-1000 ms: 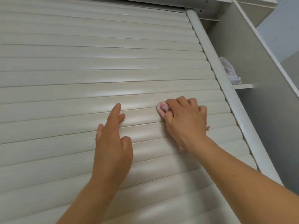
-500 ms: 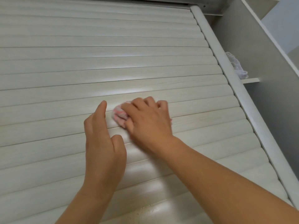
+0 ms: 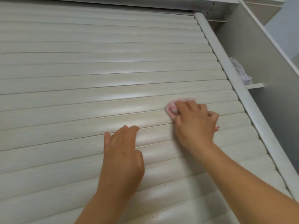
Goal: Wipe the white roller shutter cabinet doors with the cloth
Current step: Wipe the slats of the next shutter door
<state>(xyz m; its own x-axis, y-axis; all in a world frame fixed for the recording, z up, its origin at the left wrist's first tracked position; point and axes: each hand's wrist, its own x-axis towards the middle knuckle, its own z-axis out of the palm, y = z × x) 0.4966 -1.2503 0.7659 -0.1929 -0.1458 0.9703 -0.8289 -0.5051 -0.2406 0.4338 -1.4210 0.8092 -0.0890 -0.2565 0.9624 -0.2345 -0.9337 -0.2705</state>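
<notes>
The white roller shutter door (image 3: 97,70) of horizontal slats fills most of the view. My right hand (image 3: 195,120) grips a bunched pink and white cloth (image 3: 172,109) and presses it against a slat right of centre, close to the door's right frame rail. Only the cloth's left edge shows past my fingers. My left hand (image 3: 121,152) rests flat on the slats below and to the left, fingers straight, holding nothing.
A white vertical frame rail (image 3: 234,81) borders the shutter on the right. Beyond it is an open compartment with a small shelf (image 3: 255,86) carrying a crumpled white mesh item (image 3: 241,71). The cabinet's top edge runs along the upper frame.
My right hand with the cloth slid left along the slats toward my left hand, then back to the right. My left hand stayed flat on the shutter.
</notes>
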